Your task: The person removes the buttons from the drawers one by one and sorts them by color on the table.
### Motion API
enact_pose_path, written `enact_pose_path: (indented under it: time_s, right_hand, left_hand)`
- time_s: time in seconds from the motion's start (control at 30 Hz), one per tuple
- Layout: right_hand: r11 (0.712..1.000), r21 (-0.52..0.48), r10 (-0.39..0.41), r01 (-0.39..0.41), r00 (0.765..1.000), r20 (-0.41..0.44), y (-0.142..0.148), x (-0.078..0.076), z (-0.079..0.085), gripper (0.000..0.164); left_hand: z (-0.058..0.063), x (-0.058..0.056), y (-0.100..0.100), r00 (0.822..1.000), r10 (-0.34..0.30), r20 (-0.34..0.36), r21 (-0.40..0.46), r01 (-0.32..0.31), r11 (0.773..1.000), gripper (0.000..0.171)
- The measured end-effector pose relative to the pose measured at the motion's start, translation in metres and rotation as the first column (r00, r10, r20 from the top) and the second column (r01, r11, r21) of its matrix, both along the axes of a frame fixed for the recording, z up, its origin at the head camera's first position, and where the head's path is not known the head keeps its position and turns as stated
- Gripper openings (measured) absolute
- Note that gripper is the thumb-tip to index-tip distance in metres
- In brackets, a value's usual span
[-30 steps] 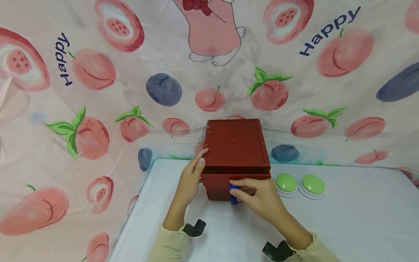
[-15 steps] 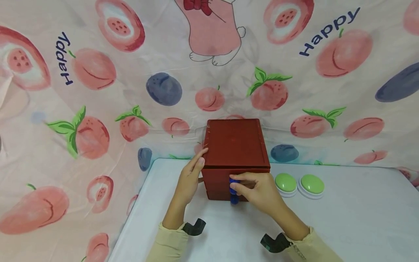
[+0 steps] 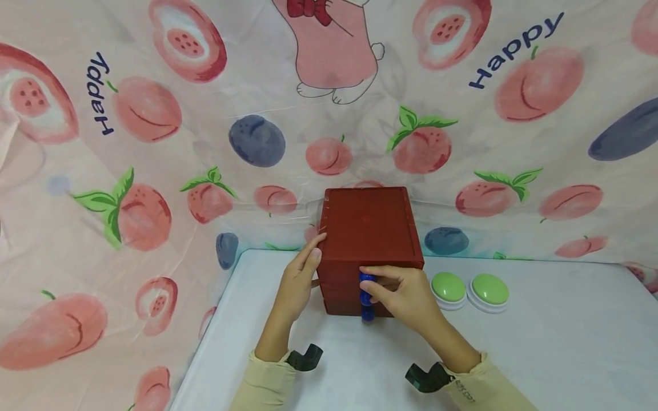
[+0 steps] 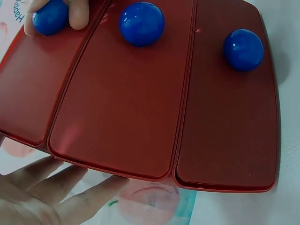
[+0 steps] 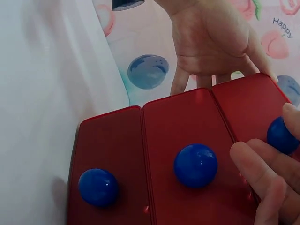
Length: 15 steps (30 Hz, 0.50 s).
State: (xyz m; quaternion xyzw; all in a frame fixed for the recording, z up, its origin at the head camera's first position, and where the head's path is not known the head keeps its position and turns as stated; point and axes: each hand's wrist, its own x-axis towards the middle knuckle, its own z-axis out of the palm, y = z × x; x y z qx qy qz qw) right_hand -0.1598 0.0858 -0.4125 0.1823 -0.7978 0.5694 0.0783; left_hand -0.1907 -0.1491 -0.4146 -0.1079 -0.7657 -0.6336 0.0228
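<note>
- Beige fabric comes nearest: the sleeves (image 3: 264, 383), at about 7 and 5 o'clock from the box (image 3: 370, 225), each with a black mount (image 3: 305, 358) by the wrist.
- Right hand (image 3: 411, 297), 5 o'clock from the box's middle: thumb and forefinger pinch the blue top knob (image 4: 48, 19), with nothing else held.
- Left hand (image 3: 294, 288), 8 o'clock: fingers straight, laid against the box's side, probably to steady it; it has hold of nothing.
- Middle knob (image 4: 142, 24) and bottom knob (image 4: 243, 50): also blue, at 6 o'clock below the pinched one, both untouched.
- Top drawer (image 3: 336, 272): its front looks flush. The step in hand seems to be pushing it home; the next move likely calls for easing off the pinch without drawing the knob back.
- Against a second ago, the dark gap below the box's top edge is gone, and the right hand has gone slightly toward 12 o'clock with the drawer; the left hand lies as it did.
- The box, dark red, stands upright on the white desk (image 3: 565, 331), near its far edge.
- Two green buttons (image 3: 490, 289) sit side by side at 4 o'clock from the box.
- Fruit-printed cloth (image 3: 360, 128) hangs farthest, at 12 o'clock.
</note>
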Motion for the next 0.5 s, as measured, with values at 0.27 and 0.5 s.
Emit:
enact_pose_path:
  time_s: [0.27,0.5]
  right_hand:
    - [0.996,0.025,0.082,-0.086,0.989,0.125,0.008,0.001,-0.003,0.043]
    - [0.908,0.181,0.385,-0.379,0.923,0.003,0.021,0.008,-0.017,0.044]
  left_hand:
    - [0.000,-0.002,0.000,1.000,-0.001,-0.006,-0.005,0.001,1.000,0.044]
    - [-0.001,0.000,0.000,1.000,0.006,-0.006,-0.014,-0.006,1.000,0.040]
